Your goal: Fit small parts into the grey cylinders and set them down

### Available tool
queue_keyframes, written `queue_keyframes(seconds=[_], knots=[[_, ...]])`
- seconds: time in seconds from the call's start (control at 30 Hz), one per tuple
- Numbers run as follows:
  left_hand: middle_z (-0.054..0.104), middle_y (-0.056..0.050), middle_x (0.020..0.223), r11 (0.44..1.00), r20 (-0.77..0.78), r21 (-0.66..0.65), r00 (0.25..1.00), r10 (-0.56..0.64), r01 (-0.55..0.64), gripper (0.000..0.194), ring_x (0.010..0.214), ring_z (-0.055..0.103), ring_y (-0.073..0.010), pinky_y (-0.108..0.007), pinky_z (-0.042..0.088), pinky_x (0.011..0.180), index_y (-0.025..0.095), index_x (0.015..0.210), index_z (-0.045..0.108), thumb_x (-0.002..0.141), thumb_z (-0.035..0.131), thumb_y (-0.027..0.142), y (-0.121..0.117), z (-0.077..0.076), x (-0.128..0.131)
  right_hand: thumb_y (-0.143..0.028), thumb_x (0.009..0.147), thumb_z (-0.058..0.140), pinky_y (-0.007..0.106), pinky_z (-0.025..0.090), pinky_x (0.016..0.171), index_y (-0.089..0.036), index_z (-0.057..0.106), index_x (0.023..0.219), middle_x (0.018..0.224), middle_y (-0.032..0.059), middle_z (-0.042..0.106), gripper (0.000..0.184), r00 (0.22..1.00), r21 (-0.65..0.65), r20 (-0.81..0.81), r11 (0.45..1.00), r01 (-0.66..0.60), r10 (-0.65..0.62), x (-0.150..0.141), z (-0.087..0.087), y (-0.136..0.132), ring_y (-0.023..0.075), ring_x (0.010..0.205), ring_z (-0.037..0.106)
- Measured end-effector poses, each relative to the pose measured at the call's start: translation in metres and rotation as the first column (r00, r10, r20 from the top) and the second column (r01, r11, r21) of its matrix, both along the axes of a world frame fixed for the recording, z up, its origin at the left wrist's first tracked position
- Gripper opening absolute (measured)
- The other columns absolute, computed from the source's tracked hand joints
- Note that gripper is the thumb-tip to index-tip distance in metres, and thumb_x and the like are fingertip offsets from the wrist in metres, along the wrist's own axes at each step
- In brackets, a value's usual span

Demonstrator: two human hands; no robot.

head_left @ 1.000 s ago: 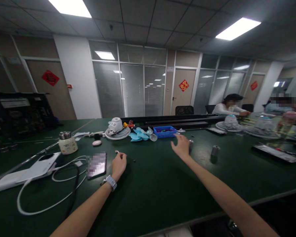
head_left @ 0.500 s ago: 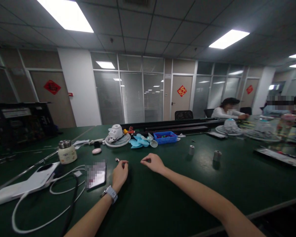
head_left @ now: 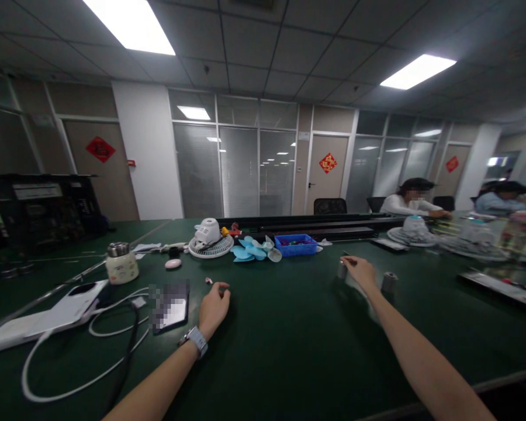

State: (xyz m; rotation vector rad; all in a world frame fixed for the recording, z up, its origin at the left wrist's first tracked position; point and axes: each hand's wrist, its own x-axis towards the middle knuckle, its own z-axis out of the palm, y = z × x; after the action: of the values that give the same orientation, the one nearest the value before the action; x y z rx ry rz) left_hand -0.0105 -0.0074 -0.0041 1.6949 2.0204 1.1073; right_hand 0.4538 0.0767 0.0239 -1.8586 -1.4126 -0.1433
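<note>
My left hand, with a watch on its wrist, rests over the green table. Its fingers are curled in, and what they hold, if anything, is too small to make out. Just beyond it lies a small white earbud; a phone is on its left. My right hand reaches forward on the right, fingertips pinched at the top of a small metal cylinder, which stands on the table partly covered by the fingers. A second metal cylinder stands upright to the right of that hand.
At the back are a white fan part, blue fan blades and a blue bin. A jar, another phone and white cables lie left. A tray and a seated person are right.
My right hand has moved right and away from my left hand, to the nearer of the two metal cylinders. The left hand has barely moved. The view has shifted slightly.
</note>
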Motion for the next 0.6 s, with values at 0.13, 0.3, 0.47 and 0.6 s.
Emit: queue_keyframes(seconds=[0.13,0.3,0.47,0.6], knots=[[0.067,-0.004,0.085,1.000,-0.009,-0.007,1.000,0.000,0.000,0.028,0.073,0.063,-0.0177,-0.026,0.041,0.063,0.021,0.105,0.057,0.083,0.043,0.032,-0.0018,0.0016,0.0013,-0.045,0.082,0.050,0.029,0.045,0.064,-0.022,0.072,0.096,0.090,0.0074,0.071,0.034,1.000,-0.004,-0.002,1.000,0.025,-0.025,0.0004,-0.0002,0.0046,0.0237,0.082,0.065],[0.068,-0.005,0.087,1.000,-0.020,-0.008,1.000,-0.007,0.007,0.029,0.074,0.063,-0.0177,-0.026,0.041,0.064,0.020,0.106,0.057,0.083,0.043,0.032,-0.0014,0.0011,0.0006,-0.039,0.081,0.052,0.028,0.046,0.065,-0.022,0.072,0.095,0.090,0.0078,0.071,0.030,0.999,-0.025,0.048,1.000,0.016,-0.015,0.0017,0.0009,0.0036,0.0225,0.080,0.065],[0.068,-0.005,0.087,1.000,-0.039,-0.008,0.999,-0.005,0.004,0.029,0.074,0.063,-0.0178,-0.026,0.041,0.063,0.021,0.106,0.057,0.083,0.044,0.032,0.0011,-0.0013,-0.0010,-0.040,0.082,0.050,0.029,0.047,0.068,-0.023,0.073,0.096,0.095,0.0098,0.071,0.032,0.996,-0.081,0.075,0.996,0.043,-0.037,-0.0023,0.0028,0.0010,0.0234,0.083,0.066],[0.068,-0.005,0.088,1.000,-0.043,-0.015,0.999,-0.008,0.007,0.030,0.074,0.063,-0.0182,-0.026,0.042,0.063,0.021,0.107,0.056,0.082,0.044,0.033,-0.0001,-0.0005,-0.0004,-0.043,0.082,0.051,0.030,0.048,0.070,-0.024,0.070,0.103,0.098,0.0090,0.070,0.034,0.997,-0.122,0.069,0.992,0.028,-0.019,-0.0021,-0.0020,0.0032,0.0244,0.086,0.066]])
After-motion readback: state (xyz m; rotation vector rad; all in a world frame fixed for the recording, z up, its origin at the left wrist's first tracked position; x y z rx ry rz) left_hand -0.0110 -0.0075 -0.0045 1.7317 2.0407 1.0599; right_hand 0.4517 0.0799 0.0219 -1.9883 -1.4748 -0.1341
